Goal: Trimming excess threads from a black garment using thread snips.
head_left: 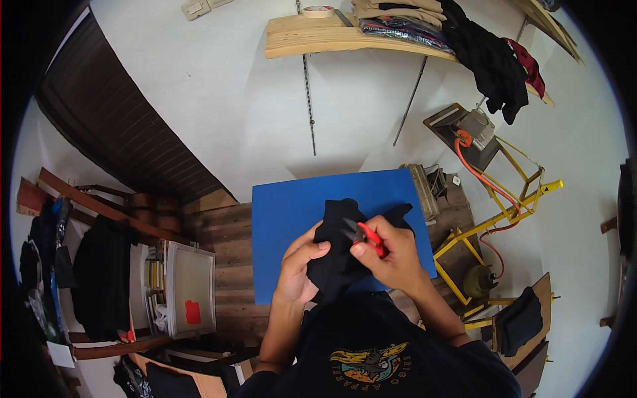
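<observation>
A piece of black fabric (333, 262), perhaps a garment, is held up over the blue tabletop (284, 209). My left hand (296, 272) grips its left edge, thumb on top and fingers behind. In my right hand (398, 257) is a pair of red-handled thread snips (373, 243), the fingers wrapped round the handles. The snips' dark blades point up and left over the fabric, somewhat apart at the tips. Whether they touch the cloth I cannot tell. Part of the fabric spreads behind my right hand, which hides some of it.
A wooden shelf (312, 41) with folded clothes and a tape roll (318, 11) is on the far wall. To the right stands a yellow metal frame (474, 229) with an orange hose (488, 178). Left are a framed screen (192, 278) and hanging dark clothes (103, 278).
</observation>
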Demonstrator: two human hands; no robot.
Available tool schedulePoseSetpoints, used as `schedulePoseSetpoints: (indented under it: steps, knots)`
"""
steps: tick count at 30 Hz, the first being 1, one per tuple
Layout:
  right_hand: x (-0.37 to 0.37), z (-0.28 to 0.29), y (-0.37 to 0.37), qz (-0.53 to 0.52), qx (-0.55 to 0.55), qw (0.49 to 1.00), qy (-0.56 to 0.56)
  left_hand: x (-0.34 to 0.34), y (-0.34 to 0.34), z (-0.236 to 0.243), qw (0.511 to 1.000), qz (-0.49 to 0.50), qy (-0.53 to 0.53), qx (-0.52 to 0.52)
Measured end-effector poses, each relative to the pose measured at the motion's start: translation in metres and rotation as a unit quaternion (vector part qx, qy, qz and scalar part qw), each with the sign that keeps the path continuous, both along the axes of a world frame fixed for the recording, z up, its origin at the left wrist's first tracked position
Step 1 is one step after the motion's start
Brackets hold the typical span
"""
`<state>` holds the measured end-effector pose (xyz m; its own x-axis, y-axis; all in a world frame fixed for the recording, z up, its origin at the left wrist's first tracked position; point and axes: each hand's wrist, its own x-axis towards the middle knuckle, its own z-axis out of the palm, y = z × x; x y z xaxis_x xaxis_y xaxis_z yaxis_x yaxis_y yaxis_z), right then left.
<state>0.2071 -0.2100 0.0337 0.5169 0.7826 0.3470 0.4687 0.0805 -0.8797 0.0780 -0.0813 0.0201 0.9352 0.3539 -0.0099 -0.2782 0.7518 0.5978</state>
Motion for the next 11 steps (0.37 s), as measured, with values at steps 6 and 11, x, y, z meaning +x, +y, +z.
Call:
schedulePoseSetpoints:
  steps: [6,11]
  knots:
    - [0.0012,-0.0064,-0.0052,0.027,0.003,0.987,-0.157,0.0041,0.0001,-0.0036,1.000,0.000,-0.024,-0.018]
    - [0.0043,0.0021,-0.0092,0.056,-0.002,0.976,-0.209,0.0085,-0.0021,-0.0018,0.999,0.012,-0.006,-0.029]
